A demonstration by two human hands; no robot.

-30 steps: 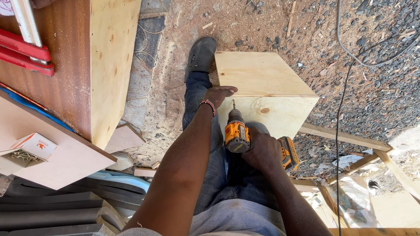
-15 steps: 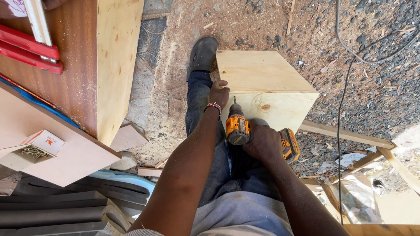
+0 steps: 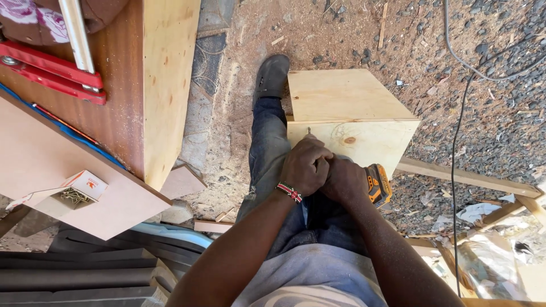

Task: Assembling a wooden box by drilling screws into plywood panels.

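While pressed at the box: the drill [image 3: 377, 183] was held against the plywood box [image 3: 350, 122].
Left hand [image 3: 304, 166]: clasped over the drill's top, apparently.
Right hand [image 3: 342, 181]: wrapped round the grip.

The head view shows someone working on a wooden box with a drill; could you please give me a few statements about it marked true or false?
1. Both hands, the left hand and the right hand, are closed around the orange drill. True.
2. The plywood box lies on a workbench. False: it rests on the dirt ground.
3. A beaded bracelet is on the left wrist. True.
4. The small open box of screws sits on top of the plywood box. False: it sits on a board far left.
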